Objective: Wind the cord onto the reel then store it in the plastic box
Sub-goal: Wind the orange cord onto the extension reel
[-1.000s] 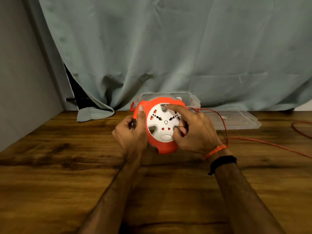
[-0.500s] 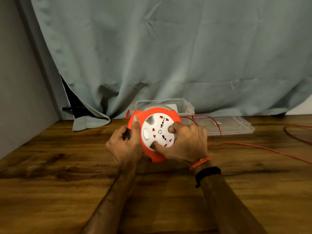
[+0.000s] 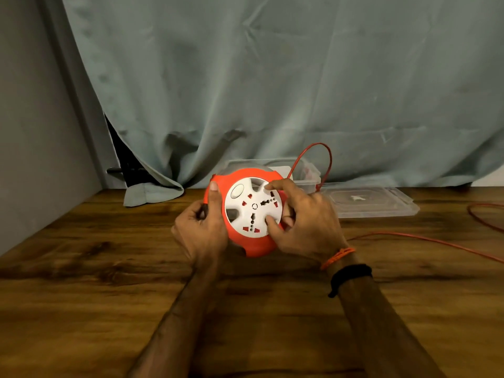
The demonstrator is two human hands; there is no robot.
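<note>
Wooden counter (image 3: 81, 282) under a grey-green curtain (image 3: 272, 77): the left hand (image 3: 200, 233) is wrapped around the orange reel (image 3: 253, 242) at its left edge, thumb on the rim. The right hand (image 3: 305, 222) has its fingertips pressed into the white socket face. An orange cord (image 3: 436, 241) loops up behind the reel and trails off right. Just behind stands the clear plastic box (image 3: 311, 175), its lid (image 3: 376, 203) flat beside it.

The reel (image 3: 252, 214) is a round orange casing with a white socket face, tilted up toward the camera at the middle of the view. The thin orange cord (image 3: 425, 239) arches up from its 1 o'clock edge and trails away toward 3 o'clock. The clear plastic box (image 3: 306, 173) sits open just behind, at 12 o'clock.
</note>
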